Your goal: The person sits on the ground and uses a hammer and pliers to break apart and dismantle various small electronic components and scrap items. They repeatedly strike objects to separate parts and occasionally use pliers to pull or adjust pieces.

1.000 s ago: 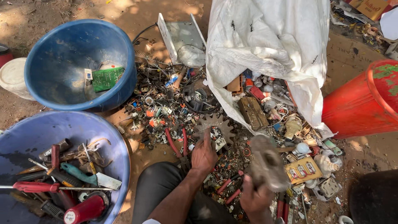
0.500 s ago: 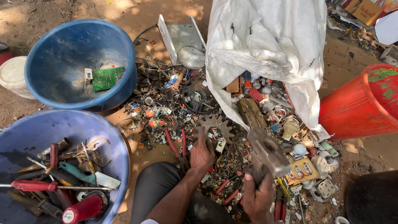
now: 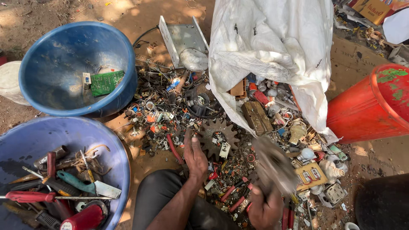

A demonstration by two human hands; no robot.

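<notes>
My left hand (image 3: 195,156) lies flat, fingers spread, on a heap of small scrap parts (image 3: 170,115), its fingertips beside a rusty toothed gear (image 3: 218,138). My right hand (image 3: 265,209) is closed around a dull grey metal piece (image 3: 272,164) that is blurred with motion and held upright above the heap. A white woven sack (image 3: 272,47) lies open behind, with scrap spilling from its mouth.
An upper blue basin (image 3: 70,64) holds a green circuit board (image 3: 105,82). A nearer blue basin (image 3: 38,140) holds screwdrivers, pliers and other tools. A red bucket (image 3: 366,106) lies at right. A grey metal bracket (image 3: 183,40) sits behind the heap. My dark trouser leg (image 3: 157,200) is below.
My right hand has swung the grey metal piece from lying low near the sack's spill to upright above the heap. My left hand has stayed on the scrap.
</notes>
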